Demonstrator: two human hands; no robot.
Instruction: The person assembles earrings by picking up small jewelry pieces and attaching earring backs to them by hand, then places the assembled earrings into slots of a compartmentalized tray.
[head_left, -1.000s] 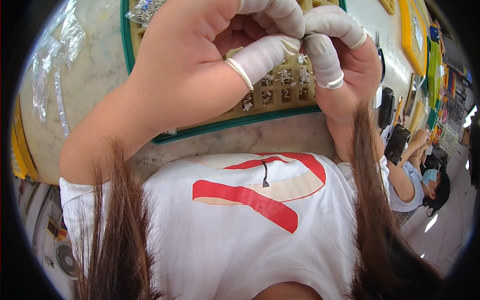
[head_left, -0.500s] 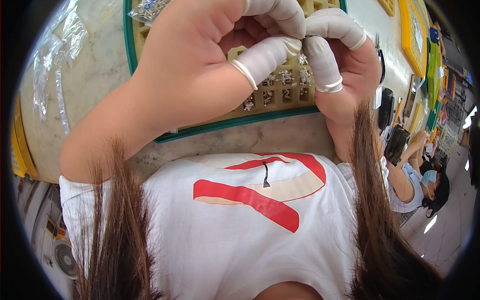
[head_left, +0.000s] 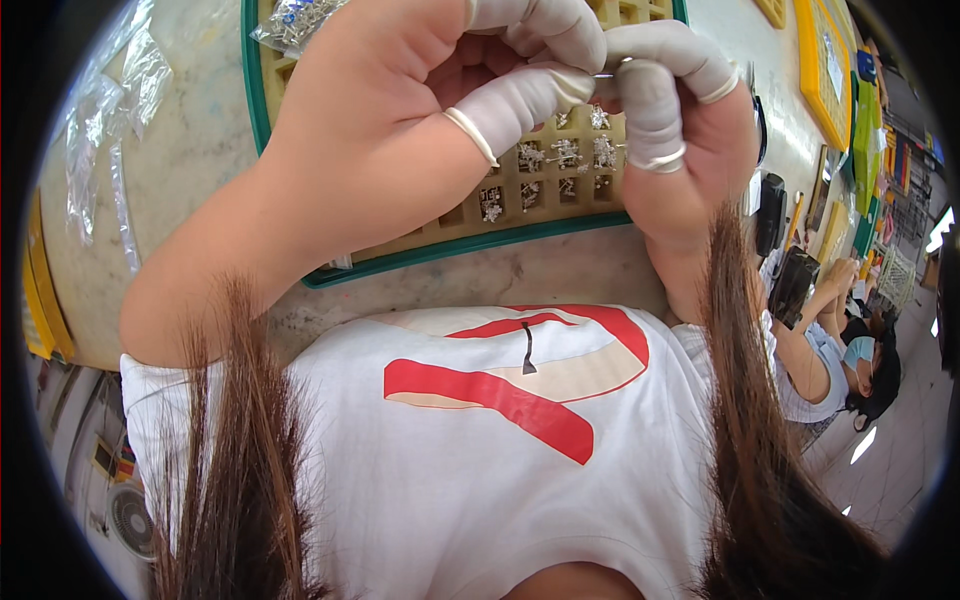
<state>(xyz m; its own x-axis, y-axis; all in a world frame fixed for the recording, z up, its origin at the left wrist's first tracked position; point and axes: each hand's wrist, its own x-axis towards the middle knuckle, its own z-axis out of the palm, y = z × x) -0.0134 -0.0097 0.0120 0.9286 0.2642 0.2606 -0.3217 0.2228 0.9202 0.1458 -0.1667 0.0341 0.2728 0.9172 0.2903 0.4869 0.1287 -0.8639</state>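
Above a beige compartment tray with a green rim [head_left: 470, 248], my two hands meet at the fingertips, with white finger cots on the thumbs and fingers. Thumb and finger of my left hand [head_left: 410, 120] pinch one end of a thin, shiny metal piece [head_left: 603, 76]. My right hand [head_left: 695, 125] is closed in a pinch at the other side of it; a small bright spot shows between its fingertips. Most of the piece is hidden. Below them, several compartments hold small silvery jewellery parts [head_left: 567, 154], perhaps studs with pins.
A clear bag of silvery pins [head_left: 295, 28] lies on the tray's far left corner. Clear plastic bags [head_left: 95, 115] lie on the table at left. Yellow-framed trays [head_left: 826, 75] and black objects [head_left: 772, 215] stand at right, where another person [head_left: 815, 375] sits.
My fingertips have drawn slightly apart, so a thin metal line now shows between them. Both hands have shifted a little to the left and up.
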